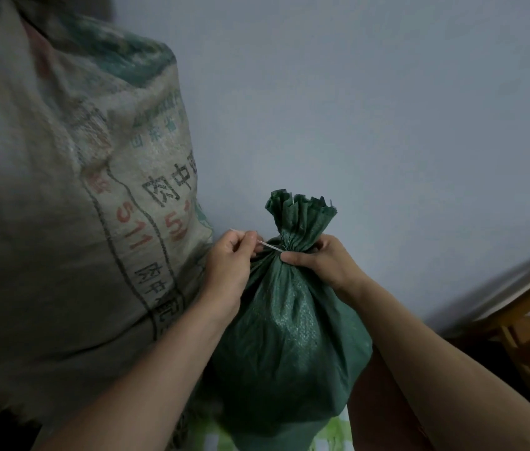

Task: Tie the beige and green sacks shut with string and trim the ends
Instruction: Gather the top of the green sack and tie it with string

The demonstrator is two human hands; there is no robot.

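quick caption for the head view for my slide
Left hand pinches white string at the gathered neck of the green sack; right hand grips that neck.

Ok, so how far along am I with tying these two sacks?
Done: the green sack has its neck gathered and looks wrapped with white string. In hand: the left hand pinches the string end while the right hand grips the neck. Left: knotting and trimming. The beige sack has its top out of view, so I cannot tell.

Printed on beige sack, at 9 o'clock: red "511", cut-off red "51", black characters "肉中"; green print above too blurred to read.
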